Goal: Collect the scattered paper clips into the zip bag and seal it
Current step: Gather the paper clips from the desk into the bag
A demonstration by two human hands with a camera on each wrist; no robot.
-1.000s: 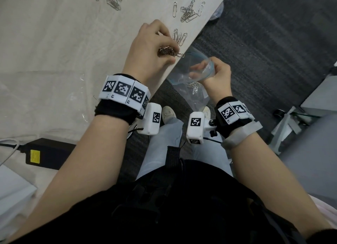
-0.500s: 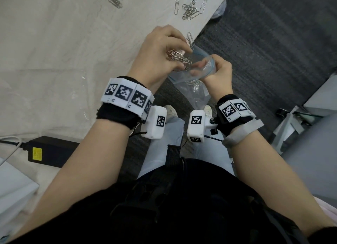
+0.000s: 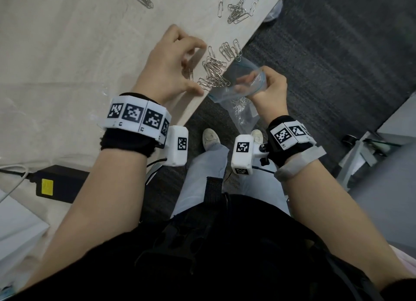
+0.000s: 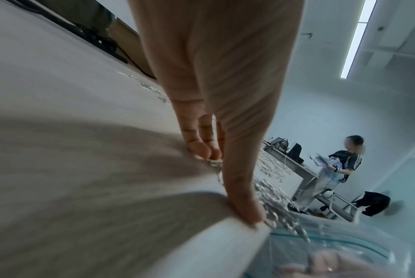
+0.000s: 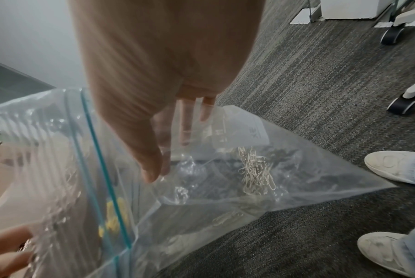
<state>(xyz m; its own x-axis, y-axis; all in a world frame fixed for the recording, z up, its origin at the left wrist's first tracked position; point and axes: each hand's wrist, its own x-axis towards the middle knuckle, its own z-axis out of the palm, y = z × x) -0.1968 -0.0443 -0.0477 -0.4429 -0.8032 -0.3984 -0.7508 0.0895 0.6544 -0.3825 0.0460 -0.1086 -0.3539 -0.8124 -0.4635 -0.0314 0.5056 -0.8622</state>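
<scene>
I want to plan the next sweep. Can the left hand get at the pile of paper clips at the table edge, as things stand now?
Probably yes. The left hand is open and arched right beside the pile of paper clips, with nothing between them; the zip bag hangs just past the table edge.

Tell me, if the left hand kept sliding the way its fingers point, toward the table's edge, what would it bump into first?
Most likely the pile of paper clips lying just ahead of the left hand at the table edge. Beyond them the zip bag hangs open, gripped by the right hand.
</scene>
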